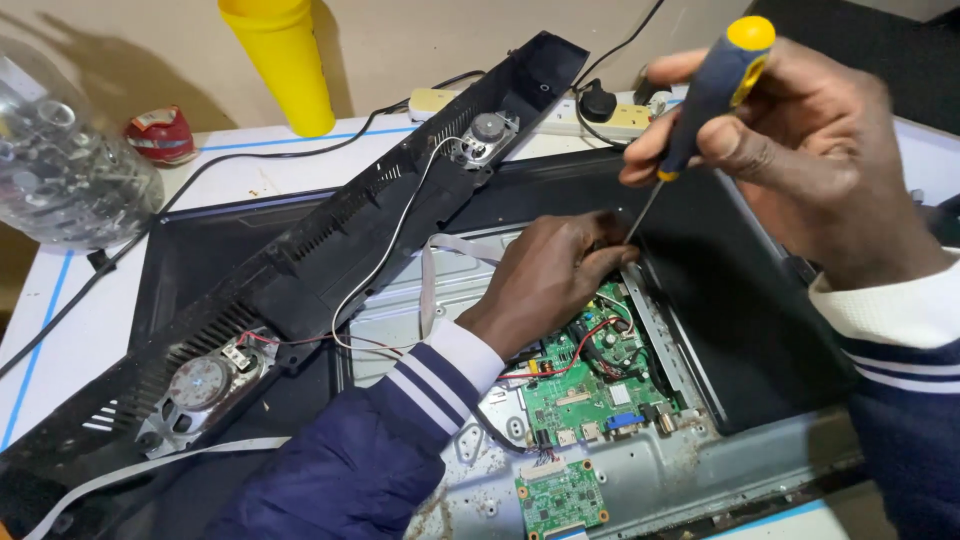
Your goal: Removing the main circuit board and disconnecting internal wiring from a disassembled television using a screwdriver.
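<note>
white tabletop (250,180) edged with thin blue tape lines runs under a dismantled flat television whose grey metal back plate (660,475) lies face up, filling most of the surface and leaving bare table only along the far and left edges. across the set's left part lies a long black plastic rear cover strip (330,240), slanting from near left to far centre, with a round speaker (203,383) at its near end and another (487,130) at its far end, joined by thin white wire. a yellow plastic cylinder (283,62) stands at the far edge, a clear plastic container of small parts (65,150) sits at the far left, and a cream power strip (560,115) lies behind the set. the left hand (545,280) rests curled on the plate just above the green main circuit board (595,375), fingertips pinched together at the screwdriver's tip; what they pinch cannot be made out. the right hand (800,150) is clenched around the blue-and-yellow handled screwdriver (710,90), held tilted, its thin shaft reaching down to the left fingertips at the board's upper edge. a smaller green board (562,495) lies near the front edge.
</note>
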